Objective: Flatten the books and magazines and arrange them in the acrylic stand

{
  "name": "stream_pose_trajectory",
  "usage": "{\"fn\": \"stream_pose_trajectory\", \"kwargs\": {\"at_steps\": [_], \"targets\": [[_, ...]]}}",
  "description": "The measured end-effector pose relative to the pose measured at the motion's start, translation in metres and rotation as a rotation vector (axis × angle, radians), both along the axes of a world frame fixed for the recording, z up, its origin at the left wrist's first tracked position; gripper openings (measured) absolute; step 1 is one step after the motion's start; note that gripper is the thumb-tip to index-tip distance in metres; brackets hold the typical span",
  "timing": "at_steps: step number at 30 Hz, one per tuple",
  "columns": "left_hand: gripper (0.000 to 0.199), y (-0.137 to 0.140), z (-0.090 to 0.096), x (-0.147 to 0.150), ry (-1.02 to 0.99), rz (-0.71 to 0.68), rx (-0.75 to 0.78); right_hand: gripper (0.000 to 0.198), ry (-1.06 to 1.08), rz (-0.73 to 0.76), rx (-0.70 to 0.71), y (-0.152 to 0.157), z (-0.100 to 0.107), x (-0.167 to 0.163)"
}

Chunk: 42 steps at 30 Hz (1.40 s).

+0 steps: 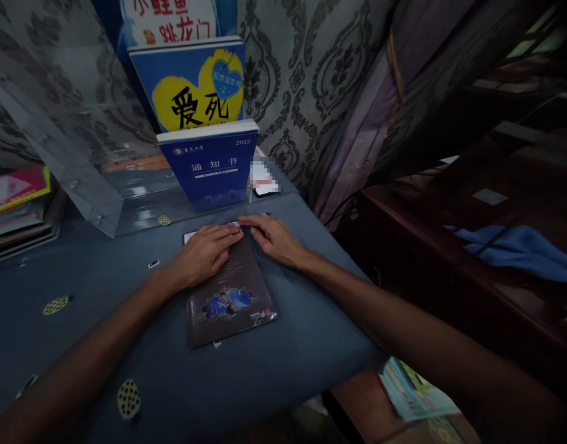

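A dark booklet (240, 271) with a blue picture near its lower edge lies on the blue tablecloth. My left hand (209, 251) rests flat across its upper part, fingers together and pointing right, hiding some of the cover. At the booklet's top right corner is my right hand (275, 239), its index finger stretched left along the top edge and the other fingers loosely bent. The two hands' fingertips nearly meet there. Just behind them, a blue book (214, 169) marked 2022 stands upright in a clear rack (110, 213).
Behind the blue book stand a blue and yellow book (195, 92) and another picture book (170, 21). A stack of books (22, 209) lies at the left. A patterned curtain (283, 74) hangs behind. Beyond the table's right edge, a blue cloth (519, 250) lies on dark furniture.
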<state>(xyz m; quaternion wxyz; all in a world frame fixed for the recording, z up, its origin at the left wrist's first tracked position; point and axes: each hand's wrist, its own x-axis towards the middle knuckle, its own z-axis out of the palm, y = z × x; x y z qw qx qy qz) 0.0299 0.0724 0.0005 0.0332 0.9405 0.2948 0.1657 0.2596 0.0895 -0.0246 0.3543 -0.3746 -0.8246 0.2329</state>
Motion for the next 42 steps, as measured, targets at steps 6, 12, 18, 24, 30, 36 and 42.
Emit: {"fn": "stream_pose_trajectory", "kwargs": {"at_steps": [6,12,18,24,30,36,42], "targets": [[0.040,-0.014,0.005,0.003,-0.007,-0.034,-0.025,0.044,-0.086,0.014,0.045,-0.001,0.002,0.000],[0.039,-0.019,0.006,0.005,0.021,-0.021,-0.024,0.042,-0.122,0.027,0.055,-0.002,0.003,0.001],[0.039,-0.020,0.003,0.005,0.015,-0.014,-0.024,0.043,-0.144,0.065,0.057,-0.002,0.002,0.005],[0.038,-0.022,0.007,0.004,0.001,-0.086,-0.042,0.044,-0.151,0.115,0.041,-0.003,0.005,0.009],[0.038,-0.026,0.006,0.006,0.050,-0.075,0.012,0.044,-0.153,0.128,0.059,-0.002,0.003,0.010],[0.037,-0.033,0.009,0.008,0.022,-0.072,0.001,0.044,-0.146,0.142,0.031,-0.004,0.006,0.010],[0.036,-0.042,0.010,0.010,-0.001,-0.101,-0.006,0.047,-0.182,0.191,0.016,-0.004,0.008,0.013]]}}
